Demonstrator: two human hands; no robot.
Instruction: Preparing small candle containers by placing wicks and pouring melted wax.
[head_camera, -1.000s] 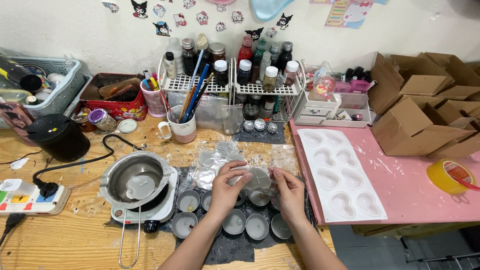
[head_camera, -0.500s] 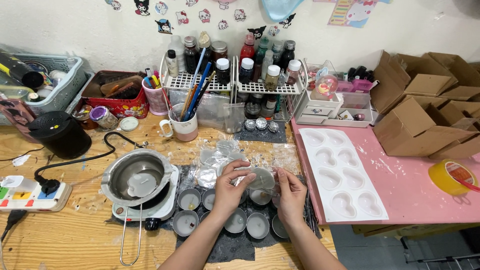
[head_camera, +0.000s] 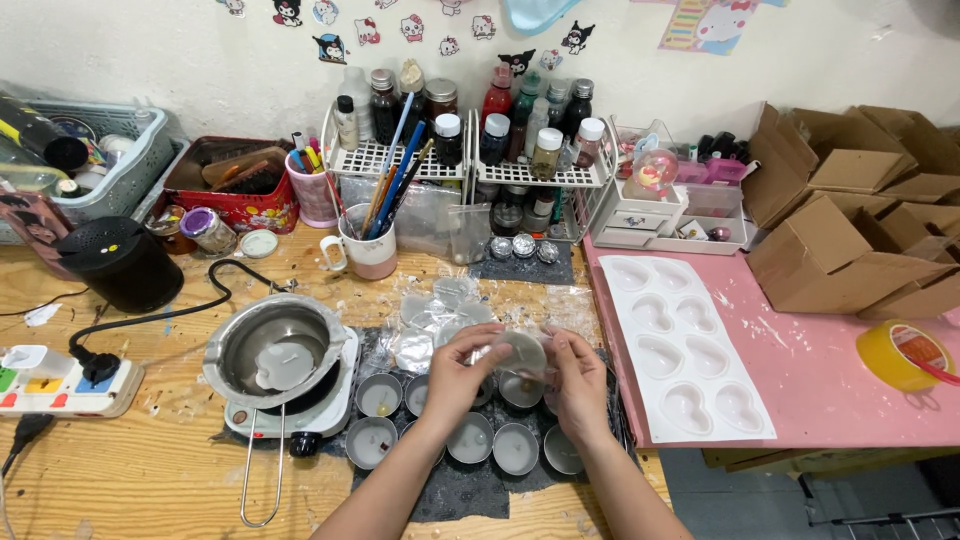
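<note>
I am holding a small round clear plastic lid (head_camera: 521, 353), tilted toward me, just above the grey mat (head_camera: 470, 495). Below it, small round tins (head_camera: 470, 437) are sitting upright in rows, each holding pale set wax with a wick.

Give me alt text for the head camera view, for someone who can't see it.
Two hands, left and right, hold a small clear lid above rows of small round tins on a dark mat. To the left a metal pot sits on a small hotplate; to the right a white heart mould lies on a pink table.
</note>
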